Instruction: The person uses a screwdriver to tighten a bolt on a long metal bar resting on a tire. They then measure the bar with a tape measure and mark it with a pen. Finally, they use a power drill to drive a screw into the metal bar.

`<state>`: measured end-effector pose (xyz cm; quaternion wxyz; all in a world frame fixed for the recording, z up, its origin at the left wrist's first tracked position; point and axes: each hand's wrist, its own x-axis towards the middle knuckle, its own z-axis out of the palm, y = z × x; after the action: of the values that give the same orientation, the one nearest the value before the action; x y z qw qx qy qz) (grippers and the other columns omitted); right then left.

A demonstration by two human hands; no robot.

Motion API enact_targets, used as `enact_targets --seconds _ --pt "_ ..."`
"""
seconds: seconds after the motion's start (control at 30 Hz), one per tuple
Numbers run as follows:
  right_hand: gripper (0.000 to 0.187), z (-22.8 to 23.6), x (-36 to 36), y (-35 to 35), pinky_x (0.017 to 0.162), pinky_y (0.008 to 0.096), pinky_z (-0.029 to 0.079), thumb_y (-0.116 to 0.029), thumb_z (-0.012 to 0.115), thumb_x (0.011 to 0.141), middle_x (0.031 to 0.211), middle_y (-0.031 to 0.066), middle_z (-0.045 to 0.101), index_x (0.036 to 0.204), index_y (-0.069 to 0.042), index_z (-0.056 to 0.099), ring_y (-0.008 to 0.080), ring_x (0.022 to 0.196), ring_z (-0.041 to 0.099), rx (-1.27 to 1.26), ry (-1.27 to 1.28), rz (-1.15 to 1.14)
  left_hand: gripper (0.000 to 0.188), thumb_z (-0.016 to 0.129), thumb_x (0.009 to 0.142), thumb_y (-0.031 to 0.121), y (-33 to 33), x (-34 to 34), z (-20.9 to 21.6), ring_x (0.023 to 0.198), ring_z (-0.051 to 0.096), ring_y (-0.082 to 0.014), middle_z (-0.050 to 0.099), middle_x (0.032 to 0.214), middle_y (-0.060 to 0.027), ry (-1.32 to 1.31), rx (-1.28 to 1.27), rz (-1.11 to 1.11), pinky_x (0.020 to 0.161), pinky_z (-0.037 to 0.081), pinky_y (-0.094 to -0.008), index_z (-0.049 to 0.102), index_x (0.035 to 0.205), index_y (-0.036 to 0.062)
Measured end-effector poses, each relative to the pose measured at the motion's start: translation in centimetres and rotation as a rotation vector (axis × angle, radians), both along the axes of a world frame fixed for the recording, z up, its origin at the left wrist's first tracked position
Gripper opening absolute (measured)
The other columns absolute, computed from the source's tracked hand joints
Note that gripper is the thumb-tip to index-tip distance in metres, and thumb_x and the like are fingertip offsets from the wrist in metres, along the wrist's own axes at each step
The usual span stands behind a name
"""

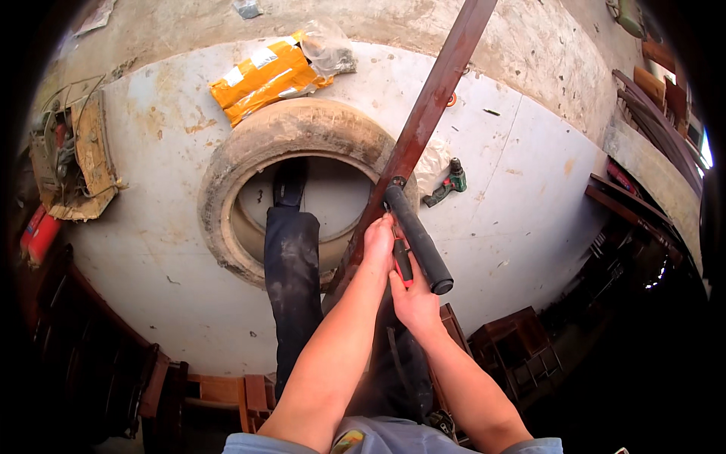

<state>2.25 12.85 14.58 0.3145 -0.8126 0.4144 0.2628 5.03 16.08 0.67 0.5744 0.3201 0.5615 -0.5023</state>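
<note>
A long reddish-brown bar (428, 113) slants up across the middle, with a black padded tube (417, 238) joined to its side and jutting toward me. My right hand (417, 304) is closed round a pair of pliers (403, 262) with red and black handles, just left of the tube. The plier jaws are mostly hidden by my fingers. My left hand (378, 242) pinches beside the jaws, close to where tube and bar meet. Whatever is between its fingertips is too small to make out. Below the bar lies a worn tire (227, 163), with my leg and shoe inside its ring.
A green and black cordless drill (451, 184) lies right of the tire. An orange-taped package (272, 76) sits beyond it. At the left are a worn wooden box (91, 159) with wires and a red cylinder (39, 233). Dark wooden furniture (518, 337) stands at the lower right.
</note>
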Motion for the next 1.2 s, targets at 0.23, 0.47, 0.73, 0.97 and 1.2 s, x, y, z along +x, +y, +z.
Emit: enact_targets --seconds 0.23,0.47,0.73,0.97,1.2 --pt "0.017 -0.9 -0.1 -1.0 0.037 0.0234 0.026 -0.024 0.052 0.095 0.060 -0.0017 0.038 0.087 -0.009 0.055 0.0099 0.043 0.033 0.816 -0.223 -2.158 0.016 0.049 0.094 0.011 1.6 -0.1 2.0 0.059 0.052 -0.0150 0.059 0.073 -0.0049 0.015 -0.193 -0.190 0.051 0.041 -0.0314 0.059 0.083 0.0059" --pt "0.016 1.6 0.6 -3.7 0.041 0.0263 0.035 -0.019 0.049 0.097 0.071 0.0033 0.054 0.098 -0.006 0.059 0.0095 0.049 0.043 0.554 0.137 -1.205 0.016 0.043 0.088 0.007 -0.1 0.1 2.3 0.052 0.051 -0.0175 0.058 0.070 -0.0066 0.006 -0.081 0.006 0.044 0.038 -0.0315 0.057 0.081 0.0045" --pt "0.038 1.3 1.3 -0.2 0.082 0.0421 0.050 -0.022 0.069 0.085 0.098 0.0201 0.064 0.111 0.003 0.058 0.0368 0.090 0.064 0.065 0.309 -0.079 0.017 0.045 0.086 0.005 1.4 0.5 1.5 0.049 0.053 -0.0193 0.059 0.069 -0.0112 0.000 -0.084 -0.174 0.045 0.045 -0.0322 0.059 0.078 -0.0013" --pt "0.021 0.8 1.2 -1.2 0.035 0.0250 0.023 -0.030 0.057 0.095 0.052 -0.0051 0.032 0.091 -0.010 0.057 0.0086 0.037 0.026 0.735 0.102 -1.796 0.014 0.054 0.086 0.008 0.5 1.1 2.0 0.042 0.046 -0.0164 0.057 0.063 -0.0078 -0.010 -0.079 -0.188 0.036 0.033 -0.0309 0.061 0.076 0.0010" --pt "0.023 1.8 1.8 -1.5 0.045 0.0270 0.036 -0.027 0.060 0.093 0.064 0.0002 0.048 0.100 -0.005 0.058 0.0110 0.049 0.042 0.659 0.186 -1.581 0.015 0.051 0.086 0.005 0.3 1.0 1.6 0.041 0.045 -0.0150 0.055 0.062 -0.0068 0.002 -0.040 -0.222 0.036 0.031 -0.0310 0.060 0.075 0.0015"
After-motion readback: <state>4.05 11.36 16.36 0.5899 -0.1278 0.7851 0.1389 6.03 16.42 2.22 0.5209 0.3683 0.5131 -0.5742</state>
